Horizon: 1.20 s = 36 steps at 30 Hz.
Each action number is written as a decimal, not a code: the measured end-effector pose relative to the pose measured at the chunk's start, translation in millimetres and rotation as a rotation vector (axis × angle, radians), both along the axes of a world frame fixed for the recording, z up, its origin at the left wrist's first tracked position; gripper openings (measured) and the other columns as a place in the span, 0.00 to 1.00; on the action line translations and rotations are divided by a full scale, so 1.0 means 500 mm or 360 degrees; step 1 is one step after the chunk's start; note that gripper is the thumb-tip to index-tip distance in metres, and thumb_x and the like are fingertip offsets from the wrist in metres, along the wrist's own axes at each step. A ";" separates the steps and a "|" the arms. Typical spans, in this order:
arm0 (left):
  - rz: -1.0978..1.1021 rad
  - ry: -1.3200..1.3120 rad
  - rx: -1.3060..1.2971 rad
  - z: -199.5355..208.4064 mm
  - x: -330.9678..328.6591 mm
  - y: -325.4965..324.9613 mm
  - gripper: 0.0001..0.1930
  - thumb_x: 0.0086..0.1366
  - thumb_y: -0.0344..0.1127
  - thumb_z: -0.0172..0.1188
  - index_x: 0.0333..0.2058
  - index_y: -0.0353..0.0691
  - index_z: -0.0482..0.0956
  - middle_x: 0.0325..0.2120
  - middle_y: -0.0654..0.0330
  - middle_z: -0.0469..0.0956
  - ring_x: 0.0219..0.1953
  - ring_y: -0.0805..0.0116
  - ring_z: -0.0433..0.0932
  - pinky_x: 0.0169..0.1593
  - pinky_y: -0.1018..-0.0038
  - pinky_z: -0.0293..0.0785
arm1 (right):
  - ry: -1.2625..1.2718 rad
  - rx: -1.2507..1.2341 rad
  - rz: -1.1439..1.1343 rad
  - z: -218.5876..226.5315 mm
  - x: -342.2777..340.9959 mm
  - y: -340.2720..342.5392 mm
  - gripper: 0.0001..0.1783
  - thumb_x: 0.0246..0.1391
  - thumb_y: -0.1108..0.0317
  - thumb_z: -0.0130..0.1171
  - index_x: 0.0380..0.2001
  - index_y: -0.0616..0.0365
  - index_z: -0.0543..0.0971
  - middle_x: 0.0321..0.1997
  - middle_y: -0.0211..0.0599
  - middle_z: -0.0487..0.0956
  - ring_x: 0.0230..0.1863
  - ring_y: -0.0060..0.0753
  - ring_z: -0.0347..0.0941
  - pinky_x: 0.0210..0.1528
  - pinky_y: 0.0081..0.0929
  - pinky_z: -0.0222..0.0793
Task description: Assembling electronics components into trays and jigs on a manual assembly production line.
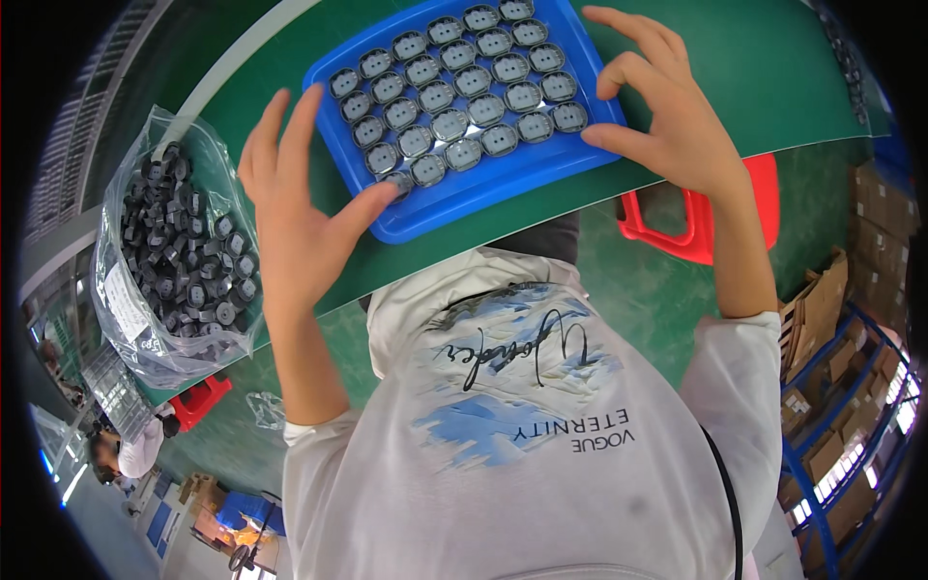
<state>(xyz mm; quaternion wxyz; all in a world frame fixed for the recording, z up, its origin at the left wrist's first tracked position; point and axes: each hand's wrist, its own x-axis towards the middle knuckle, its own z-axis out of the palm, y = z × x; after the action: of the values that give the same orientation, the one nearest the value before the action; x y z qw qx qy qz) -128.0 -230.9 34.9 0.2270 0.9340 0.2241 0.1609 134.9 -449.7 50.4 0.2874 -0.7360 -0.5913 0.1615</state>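
Note:
A shallow blue tray [512, 169] lies on the green table, filled with rows of small grey rounded parts [449, 125] with dark rims. At its left side is my left hand [300, 208], fingers stretched out beside the rim. The thumb reaches over the near left corner and touches or covers part of a grey piece [398, 183] there. My right hand [672, 111] is spread at the tray's right side, its fingers apart and curved, thumb by the near right corner. I see nothing held in either hand.
A clear plastic bag [121, 300] full of loose dark grey parts [184, 246] stands left on the green table [773, 92]. Red stools [739, 208] are by the table's near edge. Blue shelving [807, 474] with cardboard boxes is at right. Another person [140, 449] is far left.

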 end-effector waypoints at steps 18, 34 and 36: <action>0.0415 -0.0775 -0.1440 -0.030 -0.017 -0.079 0.32 0.78 0.48 0.44 0.69 0.30 0.53 0.66 0.40 0.62 0.69 0.55 0.62 0.70 0.65 0.55 | 0.0566 0.0229 -0.0468 -0.057 -0.036 0.000 0.31 0.55 0.72 0.63 0.62 0.63 0.69 0.63 0.48 0.74 0.65 0.42 0.70 0.68 0.35 0.60; 0.0473 -0.1119 -0.2067 0.002 0.031 -0.066 0.34 0.77 0.52 0.44 0.71 0.37 0.50 0.69 0.51 0.56 0.71 0.61 0.52 0.72 0.67 0.48 | 0.1086 0.0144 -0.0577 -0.055 -0.009 0.022 0.29 0.64 0.68 0.54 0.66 0.63 0.65 0.51 0.38 0.80 0.44 0.19 0.71 0.44 0.17 0.63; 0.0436 -0.1166 -0.1993 0.011 0.042 -0.051 0.33 0.77 0.52 0.44 0.70 0.36 0.51 0.69 0.50 0.56 0.72 0.61 0.51 0.72 0.66 0.47 | 0.1079 0.0144 -0.0560 -0.046 -0.008 0.036 0.29 0.64 0.67 0.54 0.66 0.62 0.65 0.50 0.37 0.79 0.43 0.19 0.70 0.44 0.17 0.63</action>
<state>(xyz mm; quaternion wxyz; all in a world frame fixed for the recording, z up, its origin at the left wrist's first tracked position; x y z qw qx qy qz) -107.0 -256.4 40.5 0.7558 0.4795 0.2982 0.3314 130.7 -431.6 27.5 0.5222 -0.7176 -0.3338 0.3177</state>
